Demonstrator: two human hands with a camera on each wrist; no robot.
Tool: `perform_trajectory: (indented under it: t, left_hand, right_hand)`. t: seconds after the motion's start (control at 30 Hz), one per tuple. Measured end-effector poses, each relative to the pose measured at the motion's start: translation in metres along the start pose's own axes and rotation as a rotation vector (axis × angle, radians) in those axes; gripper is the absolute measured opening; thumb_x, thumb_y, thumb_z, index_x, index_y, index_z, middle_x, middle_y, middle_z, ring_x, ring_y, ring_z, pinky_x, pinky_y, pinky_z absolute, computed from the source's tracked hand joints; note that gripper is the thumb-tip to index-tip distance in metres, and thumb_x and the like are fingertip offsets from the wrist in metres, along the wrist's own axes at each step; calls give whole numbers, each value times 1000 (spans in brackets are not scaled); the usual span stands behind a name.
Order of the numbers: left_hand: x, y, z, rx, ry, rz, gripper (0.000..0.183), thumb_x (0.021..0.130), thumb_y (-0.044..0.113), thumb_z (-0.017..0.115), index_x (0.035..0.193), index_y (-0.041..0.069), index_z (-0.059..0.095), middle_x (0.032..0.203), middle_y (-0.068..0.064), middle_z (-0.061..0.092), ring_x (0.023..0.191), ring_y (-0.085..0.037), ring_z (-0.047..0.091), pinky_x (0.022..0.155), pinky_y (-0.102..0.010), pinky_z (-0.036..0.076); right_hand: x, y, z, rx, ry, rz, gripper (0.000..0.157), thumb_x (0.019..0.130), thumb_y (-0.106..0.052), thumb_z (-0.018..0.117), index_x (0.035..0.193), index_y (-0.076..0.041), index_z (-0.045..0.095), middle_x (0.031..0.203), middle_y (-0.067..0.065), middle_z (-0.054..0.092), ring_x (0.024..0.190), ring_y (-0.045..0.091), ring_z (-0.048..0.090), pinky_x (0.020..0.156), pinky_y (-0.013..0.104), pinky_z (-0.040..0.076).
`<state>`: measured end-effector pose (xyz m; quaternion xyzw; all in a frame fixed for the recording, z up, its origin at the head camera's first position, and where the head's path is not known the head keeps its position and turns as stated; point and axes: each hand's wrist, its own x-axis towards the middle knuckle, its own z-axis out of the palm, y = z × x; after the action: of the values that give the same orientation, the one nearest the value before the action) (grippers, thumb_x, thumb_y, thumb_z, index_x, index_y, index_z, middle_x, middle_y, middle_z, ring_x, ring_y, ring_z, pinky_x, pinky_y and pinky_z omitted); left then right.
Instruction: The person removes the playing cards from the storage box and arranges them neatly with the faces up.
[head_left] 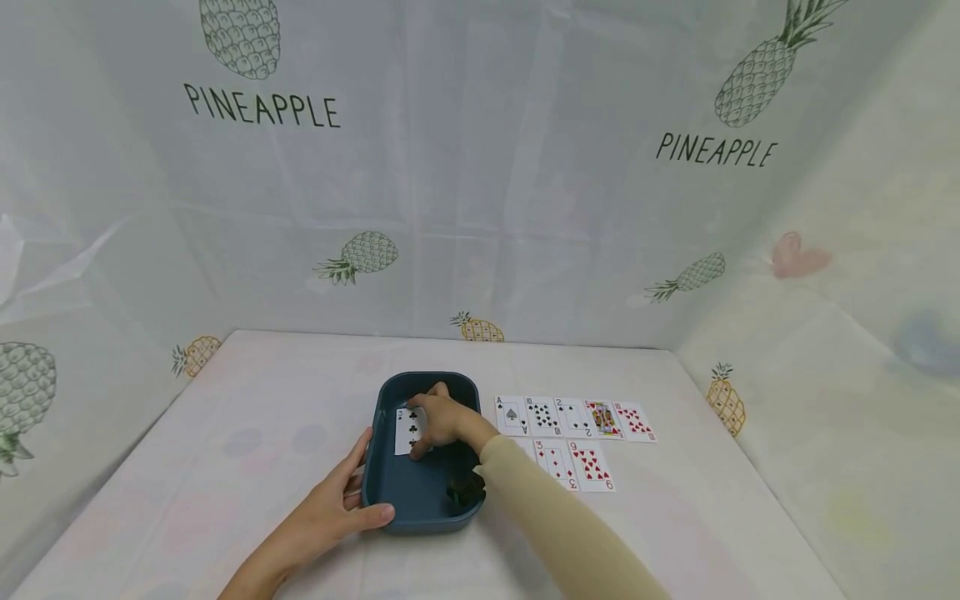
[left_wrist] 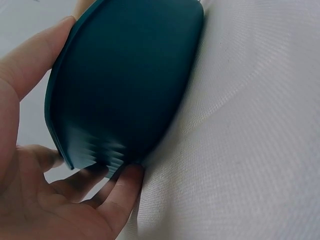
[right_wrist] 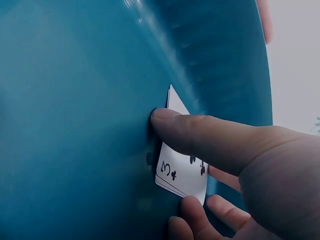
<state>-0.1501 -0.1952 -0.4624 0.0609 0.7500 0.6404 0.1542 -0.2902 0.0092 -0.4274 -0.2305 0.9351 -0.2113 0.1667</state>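
Note:
A dark blue, rounded rectangular tray [head_left: 412,504] stands on the table in the head view. My left hand [head_left: 330,504] grips its left side, thumb over the near left rim; in the left wrist view the fingers [left_wrist: 122,195] press the outside wall of the tray [left_wrist: 130,70]. Inside the tray lies a small stack of playing cards [head_left: 402,437], the three of clubs face up on top. My right hand [head_left: 446,417] reaches in from the right and pinches the stack by its edges. In the right wrist view, the thumb crosses the cards [right_wrist: 172,172] and fingertips meet another edge.
Right of the tray, several face-up cards form a back row, from an ace of spades [head_left: 512,417] to a red ten [head_left: 635,422]. A nearer row includes a red three [head_left: 555,461] and red nine [head_left: 592,467], partly behind my sleeve [head_left: 555,517]. Pineapple-printed cloth [head_left: 480,250] surrounds the table.

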Motion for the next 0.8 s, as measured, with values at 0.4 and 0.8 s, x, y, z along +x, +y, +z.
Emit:
perform_trajectory:
  t: [0.4,0.8]
  left_hand:
    - [0,0,-4,-16,-45,10,108,99,23,79,173,30,1,175,-25,10,148,-46,47,105,-42,57]
    - [0,-1,-3,-17,-49,18,109,98,22,80,173,28,1,175,-26,11,147,-46,47,103,-38,58]
  right_hand:
    - [-2,1,-5,-37,12,-21,80,78,-27,98,148,-18,61,137,13,49,106,22,59,99,40,57]
    - [-14,-2,-19,-37,11,-43,80,78,-28,97,149,-18,62,135,14,52,104,23,58,97,43,56]
